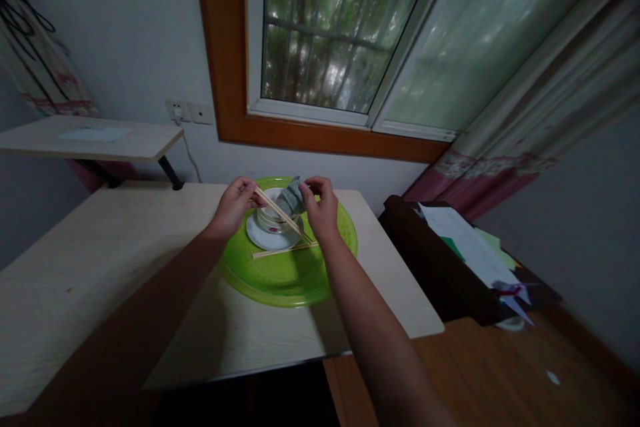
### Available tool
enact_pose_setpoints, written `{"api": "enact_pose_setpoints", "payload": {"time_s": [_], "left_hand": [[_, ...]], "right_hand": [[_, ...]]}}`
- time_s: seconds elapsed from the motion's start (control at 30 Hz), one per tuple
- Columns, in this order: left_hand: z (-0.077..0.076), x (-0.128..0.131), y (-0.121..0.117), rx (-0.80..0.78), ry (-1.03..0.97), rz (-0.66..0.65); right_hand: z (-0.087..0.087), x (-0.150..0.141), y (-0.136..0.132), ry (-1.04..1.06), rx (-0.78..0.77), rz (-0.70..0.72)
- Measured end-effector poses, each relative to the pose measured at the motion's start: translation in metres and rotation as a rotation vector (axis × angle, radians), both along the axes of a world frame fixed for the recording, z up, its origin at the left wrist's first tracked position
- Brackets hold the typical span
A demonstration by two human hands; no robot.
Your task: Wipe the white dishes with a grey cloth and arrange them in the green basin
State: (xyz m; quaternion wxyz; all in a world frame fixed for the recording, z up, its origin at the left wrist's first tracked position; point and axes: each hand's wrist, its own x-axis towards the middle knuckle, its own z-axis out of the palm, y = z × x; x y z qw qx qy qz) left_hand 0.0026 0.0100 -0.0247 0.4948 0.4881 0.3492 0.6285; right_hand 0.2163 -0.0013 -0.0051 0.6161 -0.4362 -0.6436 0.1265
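My left hand (pixel 239 204) grips a pair of light wooden chopsticks (pixel 280 213) by one end; they slant down to the right across the front of some bowls. Between the fingertips of my right hand (pixel 320 205) is a crumpled grey cloth (pixel 292 197), held over the bowls. The white bowls (pixel 271 221), seemingly stacked, stand on a white plate (pixel 263 238). Under the plate lies a round green tray (pixel 280 283). More chopsticks (pixel 280 251) rest on the tray in front of the plate, their right ends close to my right wrist.
The tray sits on a pale wooden table (pixel 125 240) against the wall below a window (pixel 345 33). A raised shelf (pixel 90 137) stands at the table's back left. Right of the table, a dark brown piece of furniture (pixel 435 260) has papers (pixel 465 243) beside it.
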Motion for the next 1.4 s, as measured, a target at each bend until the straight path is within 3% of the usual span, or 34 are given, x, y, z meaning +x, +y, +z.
{"api": "enact_pose_setpoints", "payload": {"time_s": [0.37,0.6,0.77,1.07,1.4], "left_hand": [[0.001,0.002,-0.002,0.014,0.045,-0.037],[0.001,0.001,0.001,0.066,0.01,0.009],[-0.001,-0.001,0.004,0.078,-0.026,0.126],[0.002,-0.001,0.005,0.06,-0.035,0.188],[0.004,0.0,-0.001,0.029,0.005,0.108]], "right_hand": [[-0.006,-0.006,-0.001,-0.187,-0.09,0.3],[-0.005,-0.005,-0.003,-0.382,-0.055,0.31],[-0.005,-0.007,-0.004,-0.516,0.014,0.36],[-0.012,-0.007,0.001,-0.508,-0.093,0.193],[-0.001,-0.003,-0.001,-0.314,0.093,-0.045]]}}
